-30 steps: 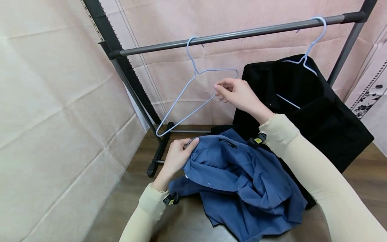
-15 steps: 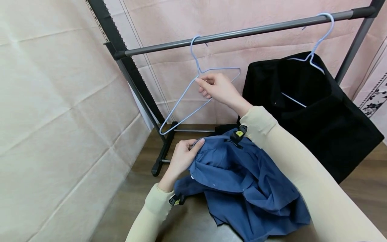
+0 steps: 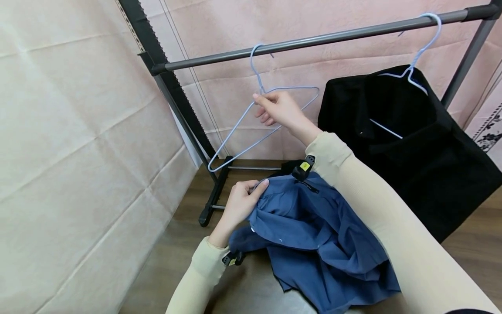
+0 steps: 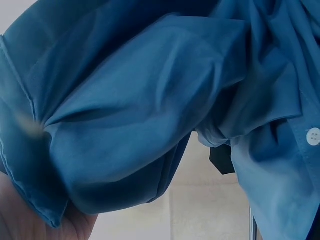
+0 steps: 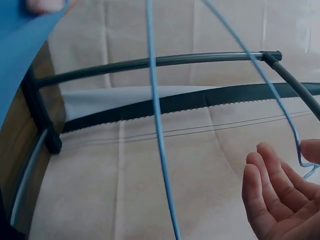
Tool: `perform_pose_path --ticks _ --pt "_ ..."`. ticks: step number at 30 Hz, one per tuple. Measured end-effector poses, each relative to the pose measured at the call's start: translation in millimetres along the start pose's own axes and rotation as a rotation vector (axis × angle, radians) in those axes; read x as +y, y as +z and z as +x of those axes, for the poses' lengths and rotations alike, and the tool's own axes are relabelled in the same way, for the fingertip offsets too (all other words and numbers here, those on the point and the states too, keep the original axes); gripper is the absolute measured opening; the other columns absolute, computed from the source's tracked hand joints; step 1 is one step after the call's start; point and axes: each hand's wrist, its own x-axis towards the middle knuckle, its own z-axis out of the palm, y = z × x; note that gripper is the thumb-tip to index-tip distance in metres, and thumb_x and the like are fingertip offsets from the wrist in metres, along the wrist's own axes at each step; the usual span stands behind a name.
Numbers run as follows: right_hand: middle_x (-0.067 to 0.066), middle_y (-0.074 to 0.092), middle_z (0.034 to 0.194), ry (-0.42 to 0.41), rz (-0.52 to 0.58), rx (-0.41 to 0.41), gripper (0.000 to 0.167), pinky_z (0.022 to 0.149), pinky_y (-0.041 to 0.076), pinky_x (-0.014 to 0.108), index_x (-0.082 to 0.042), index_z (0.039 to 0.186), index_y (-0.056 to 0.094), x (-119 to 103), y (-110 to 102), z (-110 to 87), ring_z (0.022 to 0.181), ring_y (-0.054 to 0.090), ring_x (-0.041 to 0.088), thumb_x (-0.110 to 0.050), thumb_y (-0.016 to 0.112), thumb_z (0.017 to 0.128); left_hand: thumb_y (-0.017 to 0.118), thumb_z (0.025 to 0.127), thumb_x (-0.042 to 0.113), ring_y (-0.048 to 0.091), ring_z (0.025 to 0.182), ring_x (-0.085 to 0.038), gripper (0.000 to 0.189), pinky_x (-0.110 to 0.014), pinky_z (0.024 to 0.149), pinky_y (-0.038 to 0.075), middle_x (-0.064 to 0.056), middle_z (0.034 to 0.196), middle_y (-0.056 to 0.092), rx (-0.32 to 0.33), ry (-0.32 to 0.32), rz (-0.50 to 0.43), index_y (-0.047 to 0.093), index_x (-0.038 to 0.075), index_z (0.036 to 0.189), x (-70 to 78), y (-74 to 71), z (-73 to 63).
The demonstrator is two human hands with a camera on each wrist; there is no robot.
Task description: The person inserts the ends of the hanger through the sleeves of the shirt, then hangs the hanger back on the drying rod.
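My left hand point(image 3: 238, 201) pinches the collar area of a blue button-up shirt point(image 3: 300, 222) between thumb and fingers. The shirt hangs bunched from that grip, its black neck label facing up. White buttons point(image 4: 313, 136) show along its placket in the left wrist view. My right hand point(image 3: 285, 112) is raised to a light blue wire clothes hanger point(image 3: 298, 87) and pinches it just below the hook's neck. In the right wrist view the other fingers point(image 5: 254, 187) of that hand lie loose beside the wire. The hanger's hook sits over the rail.
The dark metal rail point(image 3: 333, 40) of a garment rack crosses the top. Towards its right end a black garment point(image 3: 423, 183) hangs from a second blue hanger point(image 3: 418, 54). A rack foot point(image 3: 205, 214) stands on the wooden surface point(image 3: 157, 261). Pale cloth point(image 3: 78, 131) covers the left side.
My right hand has moved left from the hanger's right side to its neck and taken hold there. My left hand keeps its grip on the shirt. The head view has shifted slightly.
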Motion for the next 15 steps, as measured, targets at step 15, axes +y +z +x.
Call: perform_pose_path --ticks 15 --pt "0.007 0.071 0.091 -0.004 0.094 -0.004 0.031 0.07 0.056 0.028 -0.007 0.105 0.069 -28.4 -6.1 -3.5 0.08 0.069 0.022 -0.037 0.06 0.102 0.059 0.103 0.036 0.045 0.049 -0.015 0.046 -0.025 0.052 0.032 0.008 0.05 0.036 -0.002 -0.02 -0.017 0.053 0.013 0.063 -3.8 2.3 -0.9"
